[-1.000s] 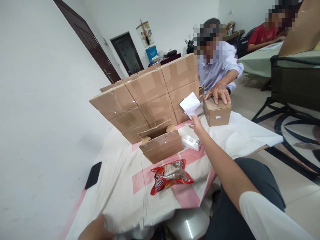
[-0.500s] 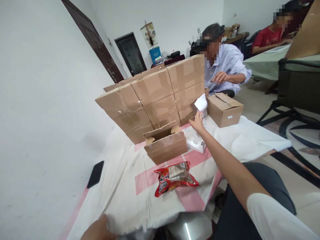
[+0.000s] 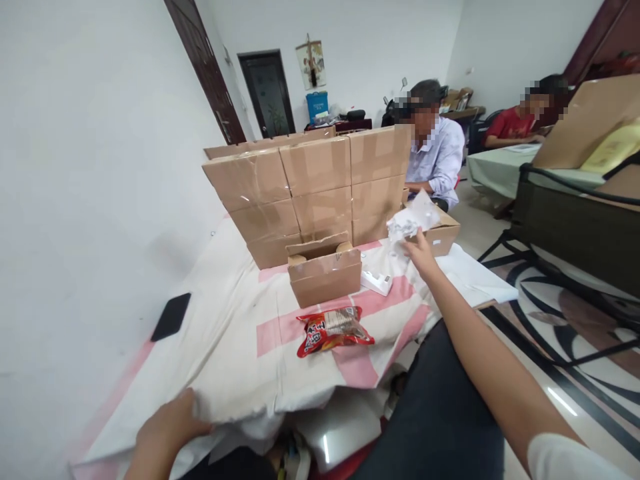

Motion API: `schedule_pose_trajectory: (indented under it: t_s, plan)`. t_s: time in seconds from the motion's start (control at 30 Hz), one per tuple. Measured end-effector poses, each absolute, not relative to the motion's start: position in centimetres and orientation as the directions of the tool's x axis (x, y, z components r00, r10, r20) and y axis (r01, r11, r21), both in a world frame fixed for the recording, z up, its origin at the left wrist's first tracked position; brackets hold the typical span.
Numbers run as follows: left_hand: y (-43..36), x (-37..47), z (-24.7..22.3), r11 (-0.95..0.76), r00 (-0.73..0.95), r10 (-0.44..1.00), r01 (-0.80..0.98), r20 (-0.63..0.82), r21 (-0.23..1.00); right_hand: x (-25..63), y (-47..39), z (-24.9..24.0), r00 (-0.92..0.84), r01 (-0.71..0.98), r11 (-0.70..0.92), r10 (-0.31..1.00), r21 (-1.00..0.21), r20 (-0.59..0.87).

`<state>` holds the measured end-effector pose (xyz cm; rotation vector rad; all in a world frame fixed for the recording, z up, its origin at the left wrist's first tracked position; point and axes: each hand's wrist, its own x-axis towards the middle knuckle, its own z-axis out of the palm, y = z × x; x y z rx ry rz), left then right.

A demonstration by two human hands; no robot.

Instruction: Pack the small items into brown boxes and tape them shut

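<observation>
My right hand is closed on a crumpled white paper or thin plastic piece, held near a cardboard box at the right. My left hand rests at the near left edge of the cloth-covered table, its thumb spread from the fingers, holding nothing visible. Between the hands lies a red snack packet. Behind it stands a small open carton, and a white device lies at the carton's right.
Stacked, taped cartons form a wall across the table's back. A black phone lies at the left edge. A seated person is behind the right box; another person sits farther back.
The view has shifted. My right hand has moved the white piece rightward, now in front of the box. More of my left hand shows. The person behind has lowered a raised hand.
</observation>
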<state>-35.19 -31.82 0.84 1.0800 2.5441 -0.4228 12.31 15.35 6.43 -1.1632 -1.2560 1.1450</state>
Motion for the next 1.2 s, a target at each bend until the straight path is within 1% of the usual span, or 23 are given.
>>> schedule_pose_trajectory:
  t_s: [0.1,0.17,0.33,0.53,0.77,0.93,1.03,1.2]
  plan:
    - [-32.0,-35.4,0.4,0.676,-0.655,0.630,0.727,-0.417,-0.121,12.1,14.8,5.0,0.039,0.155,0.035,0.998,-0.987,0.041]
    - [-31.9,-35.5,0.3,0.682,-0.659,0.628,0.722,-0.413,-0.115,11.4,15.1,4.4,0.038,0.202,0.018,0.999,-0.979,0.027]
    - [-31.8,-35.7,0.3,0.684,-0.659,0.623,0.720,-0.421,-0.116,9.4,15.5,3.2,0.028,0.360,0.051,0.997,-0.931,0.065]
    - [-32.2,-36.6,-0.5,0.669,-0.644,0.636,0.735,-0.425,-0.112,7.9,14.9,1.6,0.007,0.551,0.070,0.996,-0.831,0.089]
    - [-32.3,-37.0,-0.7,0.660,-0.635,0.630,0.741,-0.448,-0.122,7.4,15.1,1.2,-0.062,0.691,0.151,0.987,-0.707,0.150]
    - [-32.4,-37.0,-0.8,0.650,-0.626,0.643,0.751,-0.441,-0.120,8.0,15.5,1.8,-0.066,0.796,0.115,0.992,-0.595,0.104]
    - [-32.4,-37.1,-0.9,0.663,-0.640,0.624,0.737,-0.448,-0.129,8.3,15.7,2.0,-0.069,0.846,0.090,0.996,-0.525,0.061]
    - [-32.5,-37.4,-1.2,0.677,-0.651,0.615,0.725,-0.446,-0.126,8.5,15.6,1.6,-0.144,0.892,0.120,0.989,-0.435,-0.022]
